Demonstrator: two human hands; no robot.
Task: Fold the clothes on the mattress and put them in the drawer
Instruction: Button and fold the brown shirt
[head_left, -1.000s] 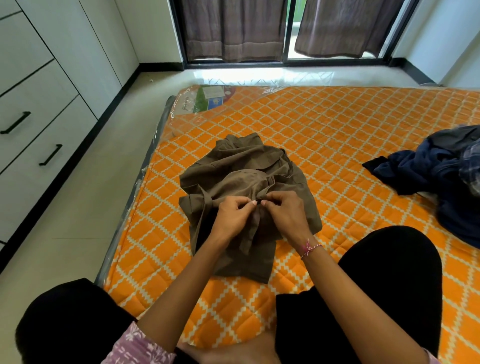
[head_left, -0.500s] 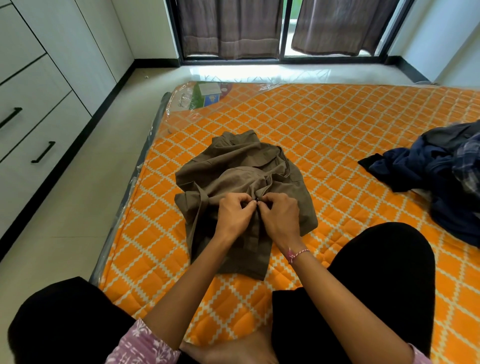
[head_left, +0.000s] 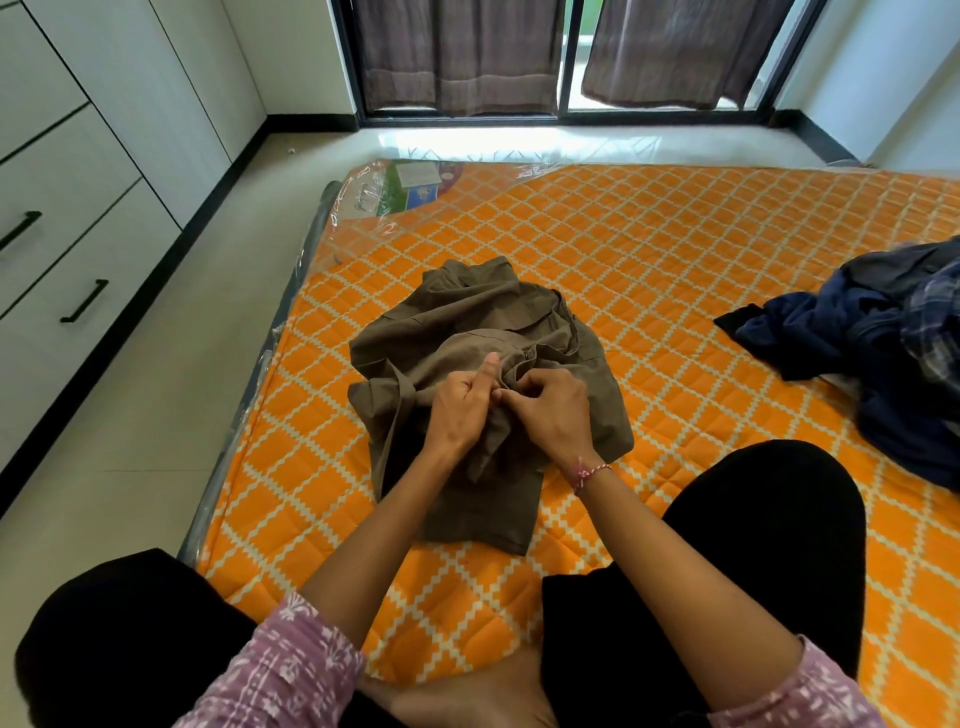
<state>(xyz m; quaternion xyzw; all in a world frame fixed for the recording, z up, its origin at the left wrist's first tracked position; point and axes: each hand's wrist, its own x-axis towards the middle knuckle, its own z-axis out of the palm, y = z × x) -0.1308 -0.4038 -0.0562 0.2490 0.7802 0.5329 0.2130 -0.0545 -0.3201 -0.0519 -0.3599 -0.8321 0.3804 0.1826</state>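
Both hands, left and right, pinch the middle of the shirt. It lies straight ahead, equally near to both; its long axis runs away from the person.

A home bedroom: floor mattress, built-in drawers, curtained window

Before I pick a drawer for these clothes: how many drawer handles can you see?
2, both black bars on the white cabinet at the left: the upper handle at the frame's edge, partly cut off, and the lower handle below it. More may lie outside the view.
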